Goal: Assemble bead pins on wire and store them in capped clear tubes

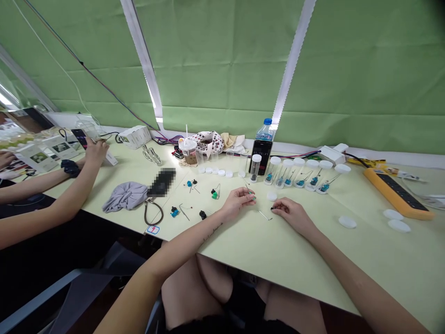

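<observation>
**Green part (252, 195) and dark part (273, 208) in hand, near edge of table (299, 260)**

Left hand (239, 202): closed in a fingertip pinch on the green part. A thin metal piece shows just above the fingers; cannot tell if it is joined to the part.

Right hand (290, 213): thumb and fingers pinched on the small dark part, other fingers curled. Hands apart, both above the table's near edge. Bent rod (265, 215) on the surface between them; loose cap (272, 196) just beyond.

Far side of table: row of white-capped tubes (299, 174), upright, blue parts and thin metal pieces inside. Dark-filled tube (255, 168), also capped, at the left end of the row, in front of phone (261, 155) (display 01:15:21) and bottle (264, 132). Further left, clear tubes (242, 165) and small white caps (221, 173), then cup (189, 152).

Left of the left hand: green assembly (214, 194), blue assembly (174, 211), black piece (202, 215), flat on the table. Grey cloth (125, 197) near the near edge.

Right part of table: loose lids (347, 221), orange power strip (398, 192) slanting toward the right edge.

At far left, a co-worker's hand (97, 150) beside a second phone (79, 138).
</observation>
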{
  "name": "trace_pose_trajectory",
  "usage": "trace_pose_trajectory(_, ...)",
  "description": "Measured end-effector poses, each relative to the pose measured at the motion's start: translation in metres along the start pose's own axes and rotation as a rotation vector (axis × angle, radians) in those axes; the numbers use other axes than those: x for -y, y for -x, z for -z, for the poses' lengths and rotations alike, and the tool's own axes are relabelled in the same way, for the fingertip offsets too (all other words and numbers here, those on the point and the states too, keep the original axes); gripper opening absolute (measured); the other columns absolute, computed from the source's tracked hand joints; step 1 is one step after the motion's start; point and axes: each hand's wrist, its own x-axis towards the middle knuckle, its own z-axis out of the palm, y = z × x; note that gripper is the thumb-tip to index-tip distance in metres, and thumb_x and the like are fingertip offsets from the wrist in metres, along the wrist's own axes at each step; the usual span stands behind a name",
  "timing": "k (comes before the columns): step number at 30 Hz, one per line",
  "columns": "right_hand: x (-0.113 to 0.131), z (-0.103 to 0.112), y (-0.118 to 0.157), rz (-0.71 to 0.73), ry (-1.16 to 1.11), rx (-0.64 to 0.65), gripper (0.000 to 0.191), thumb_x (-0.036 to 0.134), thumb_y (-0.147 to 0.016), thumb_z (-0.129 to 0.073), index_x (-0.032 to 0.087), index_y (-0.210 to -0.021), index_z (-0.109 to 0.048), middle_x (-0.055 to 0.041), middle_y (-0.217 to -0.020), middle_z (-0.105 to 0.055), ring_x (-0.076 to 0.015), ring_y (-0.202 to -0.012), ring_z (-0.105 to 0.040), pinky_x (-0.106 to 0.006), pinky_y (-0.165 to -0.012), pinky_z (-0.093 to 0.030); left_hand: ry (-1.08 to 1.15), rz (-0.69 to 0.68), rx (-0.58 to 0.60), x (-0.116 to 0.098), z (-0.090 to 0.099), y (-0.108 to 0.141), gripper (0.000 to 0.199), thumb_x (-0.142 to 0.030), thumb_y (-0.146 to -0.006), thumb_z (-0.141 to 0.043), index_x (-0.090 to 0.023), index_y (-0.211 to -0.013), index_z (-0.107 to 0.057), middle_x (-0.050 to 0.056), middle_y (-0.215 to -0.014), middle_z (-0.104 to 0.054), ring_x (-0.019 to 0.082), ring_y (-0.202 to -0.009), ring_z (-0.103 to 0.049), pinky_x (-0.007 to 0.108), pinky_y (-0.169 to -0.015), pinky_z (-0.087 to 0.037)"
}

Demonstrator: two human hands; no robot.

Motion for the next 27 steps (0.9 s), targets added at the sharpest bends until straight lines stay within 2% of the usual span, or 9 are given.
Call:
trace_pose_trajectory(3, 0.001, -0.005, 0.0, 0.015, -0.031, -0.049, 0.023, 0.043, -0.08, -0.054, 0.021, -0.081, -0.058, -0.0045, -0.089, -0.061, -0.0164, -0.071, -0.055, -0.031, -0.065, -0.045, 0.041, 0.006, 0.027, 0.0, 0.0, 0.001, 0.036, -0.032, -0.063, -0.077, -0.011, -0.086, -0.061, 0.005, -0.085, -0.063, 0.014, -0.076, -0.062, 0.032, -0.082, -0.045)
trace_pose_trajectory(7, 0.01, -0.013, 0.004, 0.052, -0.12, -0.137, 0.022, 0.042, -0.085, -0.047, 0.021, -0.084, -0.052, -0.007, -0.102, -0.062, -0.0161, -0.077, -0.06, -0.031, -0.069, -0.048, -0.013, 0.001, -0.006, -0.001, -0.001, 0.001, 0.033, -0.031, -0.066, -0.075, -0.01, -0.088, -0.062, 0.01, -0.091, -0.066, 0.012, -0.079, -0.061, 0.024, -0.073, -0.043)
trace_pose_trajectory(10, 0.02, -0.02, 0.007, 0.092, -0.11, -0.146, 0.021, 0.041, -0.088, -0.044, 0.021, -0.089, -0.051, -0.0048, -0.093, -0.063, -0.0151, -0.072, -0.061, -0.03, -0.067, -0.048, -0.023, 0.007, 0.009, 0.0, 0.0, 0.0, 0.033, -0.03, -0.067, -0.074, -0.01, -0.091, -0.063, 0.011, -0.097, -0.066, 0.009, -0.075, -0.059, 0.021, -0.068, -0.041)
trace_pose_trajectory(13, 0.028, -0.024, 0.008, 0.126, -0.069, -0.166, 0.021, 0.042, -0.087, -0.047, 0.022, -0.089, -0.053, -0.0033, -0.086, -0.061, -0.0159, -0.071, -0.058, -0.03, -0.066, -0.046, 0.03, 0.026, 0.058, 0.004, 0.001, 0.0, 0.033, -0.028, -0.068, -0.074, -0.01, -0.093, -0.063, 0.012, -0.101, -0.066, 0.007, -0.071, -0.058, 0.022, -0.073, -0.043)
trace_pose_trajectory(15, 0.032, -0.024, 0.008, 0.161, -0.033, -0.17, 0.021, 0.042, -0.086, -0.049, 0.022, -0.088, -0.054, -0.0032, -0.084, -0.06, -0.0166, -0.071, -0.056, -0.031, -0.066, -0.045, 0.048, 0.044, 0.062, 0.008, 0.001, -0.001, 0.032, -0.027, -0.068, -0.074, -0.009, -0.091, -0.063, 0.011, -0.097, -0.067, 0.007, -0.071, -0.059, 0.023, -0.077, -0.044)
trace_pose_trajectory(21, 0.035, -0.023, 0.005, 0.255, 0.006, -0.198, 0.018, 0.038, -0.087, -0.049, 0.022, -0.087, -0.057, -0.0043, -0.088, -0.057, -0.0176, -0.08, -0.055, -0.032, -0.074, -0.045, 0.049, 0.053, -0.047, 0.016, -0.005, -0.004, 0.032, -0.027, -0.062, -0.078, -0.008, -0.083, -0.064, 0.007, -0.082, -0.066, 0.008, -0.07, -0.06, 0.026, -0.08, -0.045)
trace_pose_trajectory(27, 0.029, -0.024, 0.004, 0.281, -0.002, -0.264, 0.018, 0.038, -0.086, -0.05, 0.02, -0.087, -0.055, -0.0051, -0.086, -0.056, -0.0171, -0.076, -0.055, -0.032, -0.069, -0.047, 0.035, 0.051, 0.028, 0.017, -0.015, -0.004, 0.043, -0.029, -0.052, -0.083, -0.006, -0.083, -0.064, 0.007, -0.076, -0.067, 0.014, -0.071, -0.063, 0.034, -0.082, -0.047)
